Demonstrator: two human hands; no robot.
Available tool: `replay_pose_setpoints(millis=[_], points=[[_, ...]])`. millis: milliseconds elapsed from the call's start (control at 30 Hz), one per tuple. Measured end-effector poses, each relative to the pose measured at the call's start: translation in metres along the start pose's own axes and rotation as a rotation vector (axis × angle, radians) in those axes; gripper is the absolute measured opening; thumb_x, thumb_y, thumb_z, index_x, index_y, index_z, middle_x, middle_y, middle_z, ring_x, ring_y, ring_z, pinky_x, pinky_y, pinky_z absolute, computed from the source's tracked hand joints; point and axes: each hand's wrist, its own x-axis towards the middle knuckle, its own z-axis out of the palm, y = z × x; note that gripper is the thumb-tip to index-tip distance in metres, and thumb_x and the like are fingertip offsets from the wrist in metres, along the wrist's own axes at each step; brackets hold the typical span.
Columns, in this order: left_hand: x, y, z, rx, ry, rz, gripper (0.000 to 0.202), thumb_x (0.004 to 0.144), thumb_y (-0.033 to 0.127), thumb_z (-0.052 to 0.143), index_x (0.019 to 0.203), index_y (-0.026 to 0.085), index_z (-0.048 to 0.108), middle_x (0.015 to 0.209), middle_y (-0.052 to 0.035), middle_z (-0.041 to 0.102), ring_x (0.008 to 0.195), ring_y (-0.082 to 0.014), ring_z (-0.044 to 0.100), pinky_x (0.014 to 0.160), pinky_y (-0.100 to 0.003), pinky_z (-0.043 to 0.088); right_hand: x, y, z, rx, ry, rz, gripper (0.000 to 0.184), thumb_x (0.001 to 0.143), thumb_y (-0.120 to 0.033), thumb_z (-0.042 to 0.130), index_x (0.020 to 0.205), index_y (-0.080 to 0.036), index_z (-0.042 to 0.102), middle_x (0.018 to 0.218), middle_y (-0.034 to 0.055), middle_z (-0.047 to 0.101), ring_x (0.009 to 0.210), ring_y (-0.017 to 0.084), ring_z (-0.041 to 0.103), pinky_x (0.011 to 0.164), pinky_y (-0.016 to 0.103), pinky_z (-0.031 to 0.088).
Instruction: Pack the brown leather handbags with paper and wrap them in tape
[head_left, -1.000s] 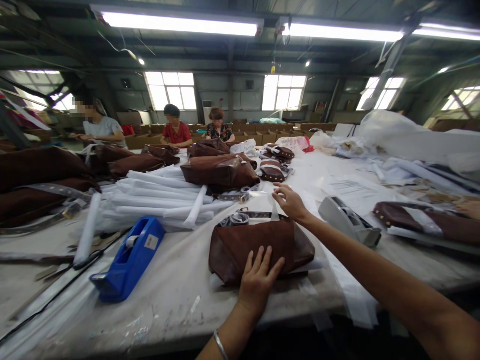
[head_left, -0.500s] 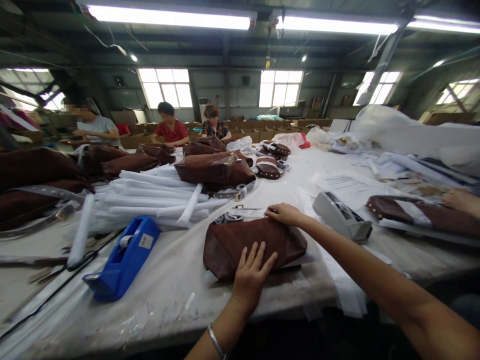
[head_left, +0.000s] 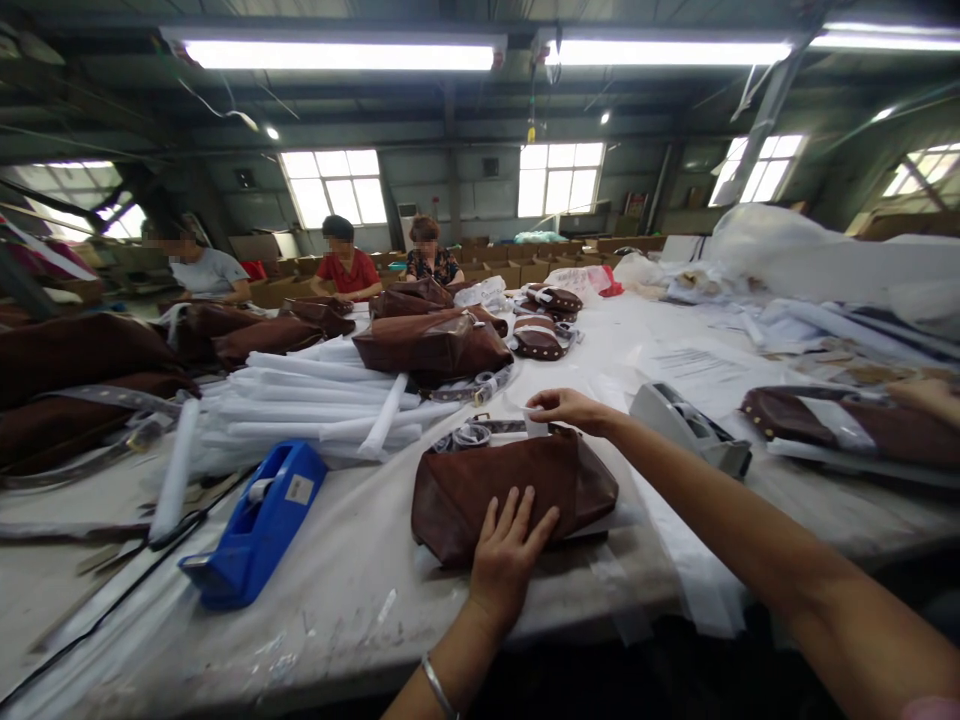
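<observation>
A brown leather handbag (head_left: 454,490) lies on its side on the table in front of me. My left hand (head_left: 506,565) rests flat on its near face, fingers spread. At the bag's far upper edge, my right hand (head_left: 574,410) pinches a white strip (head_left: 535,424) between thumb and fingers. Behind that edge sits a strap wrapped in clear plastic (head_left: 471,434), with a buckle showing. To the left stands a blue tape dispenser (head_left: 262,530), and to the right a grey tape dispenser (head_left: 686,430).
White paper rolls (head_left: 300,400) are piled left of the bag, with several brown bags (head_left: 427,345) behind and beside them. On the right, another person's hand (head_left: 930,398) touches a studded brown bag (head_left: 784,415). Plastic wrapping (head_left: 795,260) heaps at the back right. People sit across the table.
My right hand has lifted slightly off the bag's top edge, and a white strip now shows in its fingers. My left hand stays on the bag. The view has shifted slightly.
</observation>
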Motion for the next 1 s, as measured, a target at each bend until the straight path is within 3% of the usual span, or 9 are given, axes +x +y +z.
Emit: replay_pose_setpoints(millis=[100, 200, 333, 500, 567, 633, 700, 833, 1000], points=[[0.000, 0.000, 0.000, -0.014, -0.023, -0.006, 0.051, 0.100, 0.029, 0.046, 0.149, 0.039, 0.036, 0.151, -0.0025, 0.048, 0.137, -0.0240, 0.049, 0.107, -0.046, 0.049, -0.029, -0.005, 0.002, 0.207, 0.028, -0.102, 0.070, 0.077, -0.049, 0.075, 0.136, -0.017, 0.057, 0.093, 0.0042, 0.070, 0.080, 0.016, 0.064, 0.069, 0.026, 0.052], [0.000, -0.001, -0.002, -0.030, -0.060, -0.005, 0.052, 0.100, 0.026, 0.046, 0.150, 0.039, 0.036, 0.153, -0.0026, 0.046, 0.138, -0.0244, 0.048, 0.108, -0.047, 0.048, -0.061, -0.009, 0.007, 0.379, 0.046, -0.202, 0.093, 0.074, -0.039, 0.081, 0.153, -0.022, 0.035, 0.097, 0.0027, 0.070, 0.088, 0.017, 0.066, 0.080, 0.029, 0.054], [0.000, -0.002, -0.006, -0.046, -0.128, 0.002, 0.056, 0.098, 0.020, 0.049, 0.150, 0.037, 0.036, 0.155, -0.0037, 0.042, 0.140, -0.0261, 0.044, 0.110, -0.049, 0.046, -0.104, -0.008, 0.020, 0.249, 0.099, -0.240, 0.101, 0.080, -0.034, 0.076, 0.159, -0.025, 0.014, 0.098, 0.0011, 0.075, 0.091, 0.020, 0.070, 0.089, 0.036, 0.055], [0.002, -0.003, -0.009, -0.064, -0.165, 0.014, 0.059, 0.097, 0.015, 0.049, 0.151, 0.035, 0.036, 0.156, -0.0054, 0.040, 0.141, -0.0277, 0.043, 0.111, -0.051, 0.045, -0.144, 0.019, 0.049, 0.010, 0.230, -0.353, 0.087, 0.086, -0.026, 0.070, 0.158, -0.026, 0.020, 0.090, -0.0022, 0.078, 0.105, 0.022, 0.071, 0.104, 0.043, 0.051], [0.002, -0.003, -0.009, -0.071, -0.178, 0.020, 0.060, 0.097, 0.015, 0.050, 0.151, 0.036, 0.036, 0.156, -0.0056, 0.040, 0.141, -0.0281, 0.043, 0.111, -0.051, 0.045, -0.154, 0.036, 0.062, -0.064, 0.261, -0.426, 0.069, 0.090, -0.021, 0.062, 0.153, -0.028, 0.035, 0.097, -0.0009, 0.078, 0.110, 0.021, 0.069, 0.107, 0.043, 0.050], [0.002, -0.004, -0.010, -0.080, -0.196, 0.027, 0.061, 0.096, 0.013, 0.050, 0.151, 0.036, 0.036, 0.156, -0.0057, 0.040, 0.142, -0.0283, 0.042, 0.112, -0.052, 0.044, -0.161, 0.052, 0.072, -0.161, 0.295, -0.522, 0.045, 0.094, -0.017, 0.056, 0.137, -0.031, 0.057, 0.110, 0.0009, 0.076, 0.113, 0.019, 0.068, 0.111, 0.044, 0.046], [0.002, -0.005, -0.012, -0.087, -0.220, 0.035, 0.062, 0.095, 0.011, 0.050, 0.150, 0.035, 0.038, 0.156, -0.0063, 0.040, 0.142, -0.0286, 0.042, 0.112, -0.052, 0.043, -0.165, 0.063, 0.077, -0.251, 0.308, -0.624, 0.035, 0.096, -0.014, 0.053, 0.121, -0.030, 0.069, 0.117, 0.0011, 0.074, 0.118, 0.019, 0.065, 0.115, 0.044, 0.042], [0.008, -0.001, -0.021, -0.079, -0.303, 0.056, 0.060, 0.093, 0.008, 0.049, 0.148, 0.029, 0.043, 0.156, -0.0107, 0.040, 0.141, -0.0326, 0.042, 0.110, -0.057, 0.044, -0.167, 0.073, 0.077, -0.302, 0.269, -0.737, 0.033, 0.096, -0.014, 0.053, 0.122, -0.029, 0.068, 0.118, 0.0011, 0.074, 0.126, 0.018, 0.059, 0.116, 0.045, 0.040], [0.027, 0.009, -0.028, -0.064, -0.343, 0.136, 0.050, 0.095, 0.008, 0.044, 0.144, 0.017, 0.048, 0.158, -0.0148, 0.035, 0.144, -0.0328, 0.037, 0.113, -0.058, 0.040, -0.167, 0.079, 0.071, -0.287, 0.212, -0.734, 0.032, 0.097, -0.015, 0.053, 0.122, -0.028, 0.069, 0.121, 0.0028, 0.072, 0.131, 0.018, 0.055, 0.118, 0.045, 0.037]])
